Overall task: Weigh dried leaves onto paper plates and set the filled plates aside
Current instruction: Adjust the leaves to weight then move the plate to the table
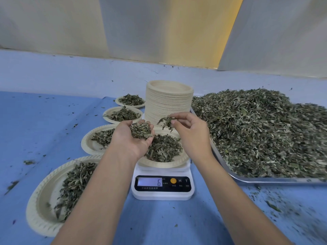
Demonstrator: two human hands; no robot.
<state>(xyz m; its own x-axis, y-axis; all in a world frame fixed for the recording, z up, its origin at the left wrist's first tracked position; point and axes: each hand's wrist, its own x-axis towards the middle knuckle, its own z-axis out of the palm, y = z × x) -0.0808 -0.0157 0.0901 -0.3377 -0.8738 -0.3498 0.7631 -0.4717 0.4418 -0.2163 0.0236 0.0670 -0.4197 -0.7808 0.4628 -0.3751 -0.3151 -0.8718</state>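
Note:
A white digital scale [162,190] stands in the middle, its display reading 6. On it sits a paper plate [177,161] with a heap of dried leaves [164,147]. My left hand [131,138] is cupped palm up over the plate's left side, holding a clump of leaves. My right hand [191,131] hovers above the plate's right side and pinches a small tuft of leaves [167,121]. A big pile of dried leaves [265,131] fills a metal tray [265,180] on the right.
Several filled paper plates lie in a row on the left: the nearest plate [44,197], one behind it [88,144], then two farther back [122,114] [130,100]. A tall stack of empty plates [169,101] stands behind the scale. Leaf crumbs litter the blue table.

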